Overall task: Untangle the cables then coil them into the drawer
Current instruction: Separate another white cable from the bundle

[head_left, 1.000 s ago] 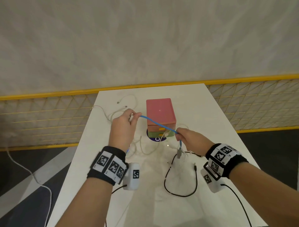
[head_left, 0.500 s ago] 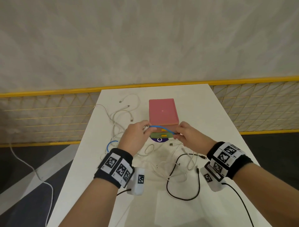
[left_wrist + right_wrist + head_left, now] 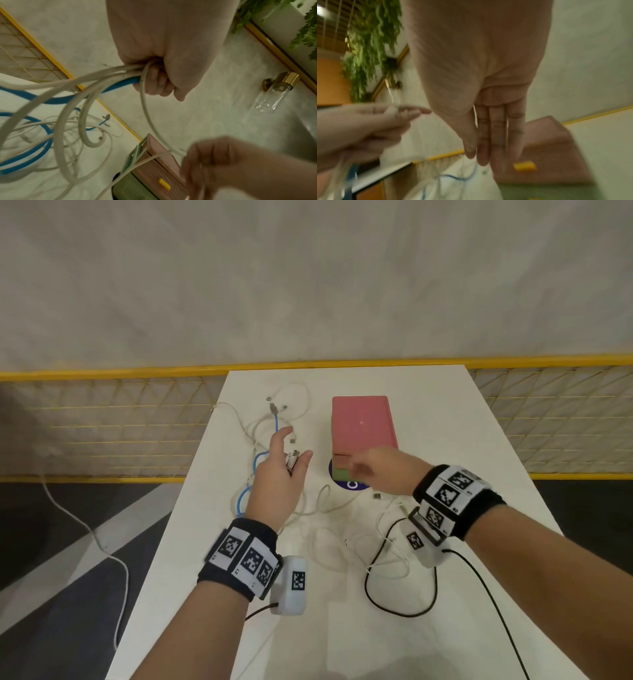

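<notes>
Left hand [image 3: 159,56] gripping a bunch of white cables [image 3: 96,75] and the blue cable [image 3: 120,84] above the surface [image 3: 445,440]. Right hand [image 3: 488,94] flat-fingered, empty, reaching at the drawer box [image 3: 361,422]. Risk — trailing loops snagging, dragging the tangle tighter.

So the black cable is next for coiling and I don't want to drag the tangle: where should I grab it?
Probably at the free plug end of the black cable, pinched from above. That end lies loose on the white table, and the wide open loop trails toward the near edge, beside the white cables, so it should pull clear.
</notes>
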Demonstrator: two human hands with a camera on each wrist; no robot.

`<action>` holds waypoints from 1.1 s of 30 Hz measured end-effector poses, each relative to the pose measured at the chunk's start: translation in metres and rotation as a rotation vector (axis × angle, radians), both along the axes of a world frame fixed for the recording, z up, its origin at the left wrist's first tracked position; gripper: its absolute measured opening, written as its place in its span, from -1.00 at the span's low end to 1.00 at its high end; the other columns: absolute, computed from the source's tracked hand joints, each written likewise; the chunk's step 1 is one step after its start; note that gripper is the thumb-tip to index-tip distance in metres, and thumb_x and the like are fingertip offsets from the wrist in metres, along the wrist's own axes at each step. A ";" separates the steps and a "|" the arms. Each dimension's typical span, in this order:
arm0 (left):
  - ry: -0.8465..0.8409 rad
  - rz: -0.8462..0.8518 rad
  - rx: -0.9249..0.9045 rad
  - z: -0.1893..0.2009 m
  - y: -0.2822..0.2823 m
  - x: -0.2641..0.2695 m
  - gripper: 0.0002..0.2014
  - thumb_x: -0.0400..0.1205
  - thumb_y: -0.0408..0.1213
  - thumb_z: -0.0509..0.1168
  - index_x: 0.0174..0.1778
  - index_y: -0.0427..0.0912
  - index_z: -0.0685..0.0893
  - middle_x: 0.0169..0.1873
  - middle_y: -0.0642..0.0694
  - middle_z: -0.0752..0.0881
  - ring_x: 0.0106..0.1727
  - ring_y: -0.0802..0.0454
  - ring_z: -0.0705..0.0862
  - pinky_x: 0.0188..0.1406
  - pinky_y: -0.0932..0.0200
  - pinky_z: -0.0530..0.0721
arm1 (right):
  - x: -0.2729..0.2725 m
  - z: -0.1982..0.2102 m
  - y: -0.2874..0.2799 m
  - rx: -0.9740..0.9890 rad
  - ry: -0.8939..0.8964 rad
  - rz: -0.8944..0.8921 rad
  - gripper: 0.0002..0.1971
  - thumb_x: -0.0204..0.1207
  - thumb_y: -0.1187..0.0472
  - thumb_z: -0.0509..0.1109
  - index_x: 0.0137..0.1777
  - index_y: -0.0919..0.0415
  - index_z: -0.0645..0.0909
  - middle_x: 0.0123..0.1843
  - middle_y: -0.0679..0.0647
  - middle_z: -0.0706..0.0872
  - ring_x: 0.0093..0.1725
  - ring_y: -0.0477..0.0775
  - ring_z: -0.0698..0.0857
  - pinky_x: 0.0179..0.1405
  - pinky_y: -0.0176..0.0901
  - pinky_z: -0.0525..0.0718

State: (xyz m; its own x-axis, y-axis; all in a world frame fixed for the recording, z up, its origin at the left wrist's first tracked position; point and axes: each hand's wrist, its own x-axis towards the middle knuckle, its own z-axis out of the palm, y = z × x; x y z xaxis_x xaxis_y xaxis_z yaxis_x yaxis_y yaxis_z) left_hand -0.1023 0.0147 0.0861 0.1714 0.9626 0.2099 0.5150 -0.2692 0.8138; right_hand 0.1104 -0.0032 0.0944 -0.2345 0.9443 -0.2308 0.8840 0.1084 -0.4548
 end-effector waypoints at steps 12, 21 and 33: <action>0.034 -0.144 -0.099 -0.027 -0.022 0.020 -0.86 0.69 -0.09 0.29 0.15 0.07 0.58 -0.56 0.06 0.45 -0.54 0.17 0.40 -0.41 0.16 0.50 | 0.013 -0.102 -0.073 -0.251 -0.174 -0.113 -0.72 0.37 0.13 0.52 0.01 0.14 0.55 -0.02 0.08 0.41 0.13 0.23 0.53 0.07 -0.03 0.54; 0.260 -0.429 -0.208 -0.044 -0.043 0.046 -0.85 0.62 -0.10 0.38 -0.04 -0.07 0.77 -0.40 0.11 0.63 -0.41 0.22 0.53 -0.28 0.18 0.48 | 0.010 -0.083 -0.077 0.047 0.185 -0.270 -0.91 0.48 0.21 0.46 -0.05 0.19 0.68 -0.15 0.05 0.54 -0.17 0.03 0.55 -0.15 -0.31 0.46; 0.243 -0.403 -0.173 -0.029 -0.028 0.044 -0.76 0.66 -0.10 0.34 -0.04 -0.24 0.72 -0.09 -0.09 0.66 -0.08 0.01 0.62 -0.08 0.19 0.53 | 0.031 -0.049 -0.082 0.147 0.633 -0.566 -0.80 0.66 0.41 0.12 0.03 0.27 0.59 -0.21 0.17 0.69 -0.32 0.08 0.71 -0.26 -0.24 0.73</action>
State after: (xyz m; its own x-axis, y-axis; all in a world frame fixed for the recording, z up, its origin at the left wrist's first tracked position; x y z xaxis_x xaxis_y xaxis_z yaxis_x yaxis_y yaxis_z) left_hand -0.0584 -0.0131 0.0569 0.5613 0.8267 -0.0389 0.5779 -0.3579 0.7334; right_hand 0.1409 -0.0853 0.0458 0.2373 0.9680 -0.0820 0.4074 -0.1758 -0.8962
